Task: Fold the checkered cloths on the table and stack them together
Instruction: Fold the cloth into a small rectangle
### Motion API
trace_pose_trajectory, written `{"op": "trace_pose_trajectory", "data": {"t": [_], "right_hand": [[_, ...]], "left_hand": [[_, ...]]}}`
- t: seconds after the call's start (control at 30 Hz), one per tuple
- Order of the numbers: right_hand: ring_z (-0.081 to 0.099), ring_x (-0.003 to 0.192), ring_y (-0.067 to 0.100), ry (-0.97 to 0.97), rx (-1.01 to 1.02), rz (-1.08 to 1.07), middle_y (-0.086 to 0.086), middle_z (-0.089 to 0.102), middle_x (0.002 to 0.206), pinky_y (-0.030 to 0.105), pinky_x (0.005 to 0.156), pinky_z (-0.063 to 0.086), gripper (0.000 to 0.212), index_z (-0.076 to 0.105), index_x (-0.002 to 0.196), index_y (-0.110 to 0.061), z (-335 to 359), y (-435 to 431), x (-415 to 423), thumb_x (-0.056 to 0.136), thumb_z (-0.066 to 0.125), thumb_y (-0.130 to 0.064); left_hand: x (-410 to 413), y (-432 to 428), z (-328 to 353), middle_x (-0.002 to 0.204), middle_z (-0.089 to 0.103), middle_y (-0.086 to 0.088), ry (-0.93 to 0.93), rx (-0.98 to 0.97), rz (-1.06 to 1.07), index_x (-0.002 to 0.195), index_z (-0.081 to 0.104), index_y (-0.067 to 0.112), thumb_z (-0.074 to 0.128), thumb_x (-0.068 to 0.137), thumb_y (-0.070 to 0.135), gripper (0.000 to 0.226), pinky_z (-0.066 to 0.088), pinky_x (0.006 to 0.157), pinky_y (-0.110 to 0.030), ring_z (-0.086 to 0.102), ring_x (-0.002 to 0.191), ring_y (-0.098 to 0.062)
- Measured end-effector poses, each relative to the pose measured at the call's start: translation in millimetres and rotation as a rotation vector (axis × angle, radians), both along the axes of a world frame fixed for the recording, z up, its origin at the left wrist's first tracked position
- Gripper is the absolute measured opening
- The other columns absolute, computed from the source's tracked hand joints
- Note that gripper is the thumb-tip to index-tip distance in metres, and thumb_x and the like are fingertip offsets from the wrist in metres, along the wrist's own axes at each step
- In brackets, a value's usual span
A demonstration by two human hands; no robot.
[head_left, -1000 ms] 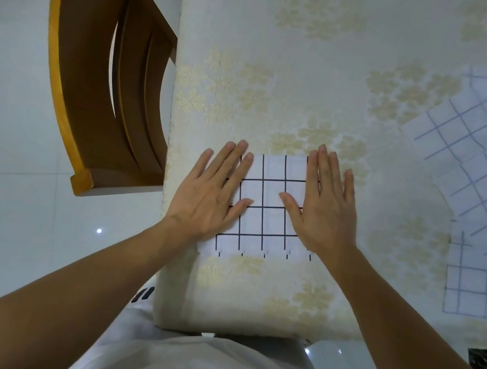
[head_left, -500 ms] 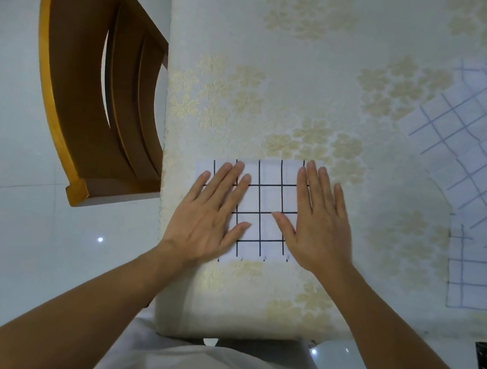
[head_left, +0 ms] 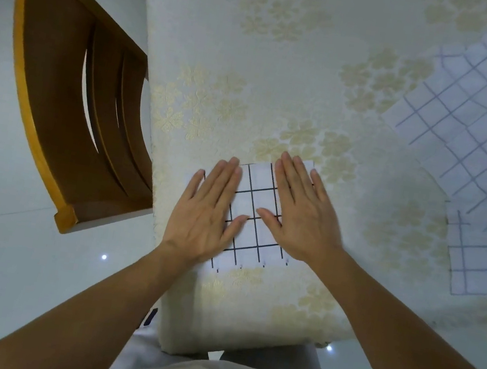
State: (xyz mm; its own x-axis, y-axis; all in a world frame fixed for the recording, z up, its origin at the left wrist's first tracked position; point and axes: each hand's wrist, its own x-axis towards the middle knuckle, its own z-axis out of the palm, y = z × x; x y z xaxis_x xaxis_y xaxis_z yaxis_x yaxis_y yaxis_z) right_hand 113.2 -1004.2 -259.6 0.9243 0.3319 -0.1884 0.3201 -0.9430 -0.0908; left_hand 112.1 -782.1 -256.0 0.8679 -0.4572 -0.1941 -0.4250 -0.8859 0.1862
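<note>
Folded checkered cloth [head_left: 251, 214]: lay near the front edge of the table [head_left: 284, 79], on a floral tablecloth. Left hand [head_left: 204, 210] and right hand [head_left: 301, 212]: fingers straight, palms pressed flat on the cloth's two sides. Unfolded checkered cloth [head_left: 481, 142]: spread well apart at right. Wooden chair [head_left: 59, 91]: beside the table, left.

folded cloth [head_left: 252, 208]: white, black grid; tablecloth [head_left: 284, 79]: cream, gold floral

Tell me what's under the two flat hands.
The small folded white cloth with black grid lines lies under the left hand and right hand, on the cream floral tablecloth. Palms cover its sides; layer count can't be seen.
</note>
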Motion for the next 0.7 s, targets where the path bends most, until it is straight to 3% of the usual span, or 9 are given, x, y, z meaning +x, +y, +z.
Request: {"op": "trace_pose_trajectory", "data": {"t": [0.17,0.4,0.47,0.57,0.7], "right_hand": [[-0.007,0.153,0.024,0.005,-0.020,-0.041,0.011,-0.007,0.166,0.048,0.124,0.011,0.084,-0.003,0.157,-0.005,3,-13,1,0.100,0.016,-0.064],[-0.004,0.154,0.025,0.029,-0.007,-0.042,0.010,-0.004,0.166,0.047,0.123,0.015,0.083,0.000,0.158,-0.005,15,-20,1,0.100,0.009,-0.065],[-0.001,0.154,0.024,0.039,0.035,-0.073,0.009,0.000,0.166,0.044,0.124,0.014,0.081,0.004,0.158,-0.007,25,-24,2,0.100,0.008,-0.063],[0.010,0.153,0.026,0.032,0.064,-0.166,0.011,0.012,0.165,0.044,0.123,0.019,0.076,0.012,0.158,-0.007,41,-29,-4,0.101,0.013,-0.057],[0.035,0.144,0.034,-0.002,0.138,-0.303,0.018,0.039,0.154,0.049,0.114,0.036,0.067,0.034,0.151,0.000,51,-30,-24,0.101,0.029,-0.045]], "left_hand": [[-3,17,7,0.166,-0.008,-0.008,0.030,-0.006,0.081,0.158,-0.001,0.009,0.026,0.102,0.055,0.077,0.007,0.124,-0.045,-0.009,0.153,-0.020],[5,21,21,0.163,-0.017,-0.016,0.051,0.227,-0.032,0.155,-0.009,0.004,0.012,0.100,0.063,0.083,0.003,0.124,-0.049,-0.015,0.151,-0.028],[13,18,30,0.164,-0.012,-0.017,0.023,0.245,-0.084,0.155,-0.006,0.003,0.012,0.100,0.061,0.083,0.003,0.124,-0.050,-0.010,0.152,-0.031],[29,9,43,0.165,0.003,-0.015,-0.030,0.218,-0.338,0.157,-0.001,0.004,0.016,0.101,0.048,0.073,0.009,0.123,-0.049,0.007,0.153,-0.031],[52,-17,52,0.156,0.035,-0.015,-0.021,0.131,-0.650,0.154,0.026,0.004,0.031,0.095,0.029,0.064,0.022,0.121,-0.045,0.034,0.143,-0.031]]}}
